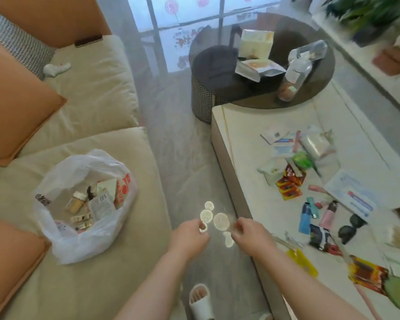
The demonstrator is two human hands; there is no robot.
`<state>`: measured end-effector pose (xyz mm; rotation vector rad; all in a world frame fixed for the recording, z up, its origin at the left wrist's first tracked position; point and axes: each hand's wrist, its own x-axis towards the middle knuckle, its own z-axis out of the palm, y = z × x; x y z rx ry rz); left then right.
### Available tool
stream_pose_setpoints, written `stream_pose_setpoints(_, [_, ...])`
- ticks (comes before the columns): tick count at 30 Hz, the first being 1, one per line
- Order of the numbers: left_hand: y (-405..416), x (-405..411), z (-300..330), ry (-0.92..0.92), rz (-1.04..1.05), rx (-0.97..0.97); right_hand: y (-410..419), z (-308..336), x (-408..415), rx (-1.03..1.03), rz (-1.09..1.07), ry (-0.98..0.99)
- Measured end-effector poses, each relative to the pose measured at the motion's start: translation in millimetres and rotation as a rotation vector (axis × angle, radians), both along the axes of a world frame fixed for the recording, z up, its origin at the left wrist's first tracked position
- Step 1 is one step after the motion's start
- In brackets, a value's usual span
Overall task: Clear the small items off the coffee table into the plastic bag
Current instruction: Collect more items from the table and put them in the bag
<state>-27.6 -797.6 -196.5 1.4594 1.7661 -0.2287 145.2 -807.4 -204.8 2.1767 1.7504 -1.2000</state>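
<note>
Both hands hover over the floor gap between sofa and table, at about 6 o'clock in the view, probably because the load is on its way from the table toward the bag. The left hand [189, 236] has its fingers curled in a closed grip around a small pale ring-like piece, and the right hand [247, 234] pinches something thin and clear; exactly what it is, blur hides. Between and just above them show several pale round discs [219, 220], seemingly joined in a clear sheet stretched between the two grips, which would explain why both hands are needed. The plastic bag [83, 204] sits open-mouthed on the sofa [97, 93] cushion at 9 o'clock, propped wide so things can be dropped in; it already holds small bottles and packets. The table [252, 139] at 3 o'clock carries many items not yet cleared: red sachets [289, 185], a blue lighter [305, 218], a pink tube [328, 215] and paper packets [282, 144].
</note>
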Motion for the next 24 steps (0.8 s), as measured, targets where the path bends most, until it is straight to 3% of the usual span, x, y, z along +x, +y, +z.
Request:
stream_pose_setpoints(14, [-102, 243, -20, -0.010, -0.351, -0.126, -166, -24, 237, -0.085, -0.474, -0.046])
stream_pose_setpoints(24, [-143, 382, -68, -0.013, -0.601, -0.072, -242, -63, 356, -0.109, -0.719, -0.055])
